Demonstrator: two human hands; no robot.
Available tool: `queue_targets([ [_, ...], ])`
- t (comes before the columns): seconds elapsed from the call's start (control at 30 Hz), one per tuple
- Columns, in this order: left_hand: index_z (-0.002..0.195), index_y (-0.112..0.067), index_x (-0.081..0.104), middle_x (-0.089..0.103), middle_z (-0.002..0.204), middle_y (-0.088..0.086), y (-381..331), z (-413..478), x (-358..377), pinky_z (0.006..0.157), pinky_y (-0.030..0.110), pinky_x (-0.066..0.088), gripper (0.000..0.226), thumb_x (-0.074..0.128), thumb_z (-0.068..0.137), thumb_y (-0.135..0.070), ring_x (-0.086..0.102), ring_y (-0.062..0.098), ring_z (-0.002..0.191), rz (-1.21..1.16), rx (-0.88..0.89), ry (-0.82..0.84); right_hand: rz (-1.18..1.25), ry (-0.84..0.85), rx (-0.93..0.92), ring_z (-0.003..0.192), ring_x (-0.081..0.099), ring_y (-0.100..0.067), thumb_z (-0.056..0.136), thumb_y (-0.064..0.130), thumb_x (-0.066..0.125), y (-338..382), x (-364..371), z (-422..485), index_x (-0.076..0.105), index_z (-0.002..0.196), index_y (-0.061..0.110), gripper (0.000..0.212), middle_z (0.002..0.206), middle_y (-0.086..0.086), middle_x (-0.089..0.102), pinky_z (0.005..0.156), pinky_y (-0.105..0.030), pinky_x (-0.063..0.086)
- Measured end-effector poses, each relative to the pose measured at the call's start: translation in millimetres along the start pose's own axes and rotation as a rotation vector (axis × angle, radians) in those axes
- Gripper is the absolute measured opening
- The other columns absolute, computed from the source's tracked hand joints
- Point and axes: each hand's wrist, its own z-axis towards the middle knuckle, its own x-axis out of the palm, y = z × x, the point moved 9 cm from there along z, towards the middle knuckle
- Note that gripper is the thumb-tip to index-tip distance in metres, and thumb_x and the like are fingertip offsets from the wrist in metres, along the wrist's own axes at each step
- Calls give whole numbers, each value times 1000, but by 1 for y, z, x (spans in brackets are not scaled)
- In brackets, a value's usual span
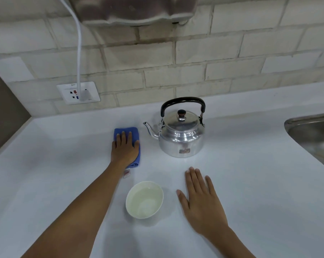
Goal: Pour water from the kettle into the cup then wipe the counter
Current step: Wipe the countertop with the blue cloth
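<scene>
A silver kettle with a black handle stands upright on the white counter, its spout pointing left. A white cup with clear water in it sits in front of the kettle. To the left of the kettle lies a folded blue cloth. My left hand presses flat on the cloth, fingers spread, thumb at the cloth's right edge. My right hand rests flat on the counter just right of the cup, fingers apart, holding nothing.
A steel sink is set in the counter at the right edge. A wall socket with a white plug and cable sits on the brick wall at the back left. A dark panel bounds the counter's left end.
</scene>
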Motion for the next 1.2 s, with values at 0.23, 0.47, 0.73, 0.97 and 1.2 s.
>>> queue_targets([
  [0.23,147,-12,-1,0,158,8,-32,-42,12,118,38,-1,54,16,101,-34,-2,25,145,44,264,116,-21,-8,-30,140,-16,-11,94,48,12,2,-3,0,-5,144,12,64,157,-4,-3,117,-35,-9],
  [0.47,138,-39,-18,-20,148,-22,-16,-156,6,110,14,-17,57,24,100,-41,-25,0,137,54,766,167,-23,20,-53,142,-12,-11,94,49,13,-3,1,-1,-6,144,14,64,157,-2,-4,117,-34,-7],
  [0.73,144,-28,-2,-6,154,-13,26,-111,-11,114,18,-6,47,17,101,-31,-6,7,144,-26,485,131,-43,-1,-37,144,-7,-14,93,48,12,-1,2,2,-1,145,12,64,158,-5,0,117,-36,-6],
  [0.97,147,-17,-1,-1,158,2,8,-107,0,118,34,-1,49,15,102,-28,-5,20,145,-16,222,112,-62,35,-27,144,-3,-16,94,47,13,-2,3,4,3,145,11,64,158,-6,3,119,-39,0],
  [1.2,140,-27,-11,-7,153,-12,31,-225,-9,114,21,-8,49,16,100,-34,-12,6,142,-75,290,-8,-94,18,-40,144,1,-18,94,46,15,-1,2,1,7,145,8,63,157,-7,7,119,-39,3],
])
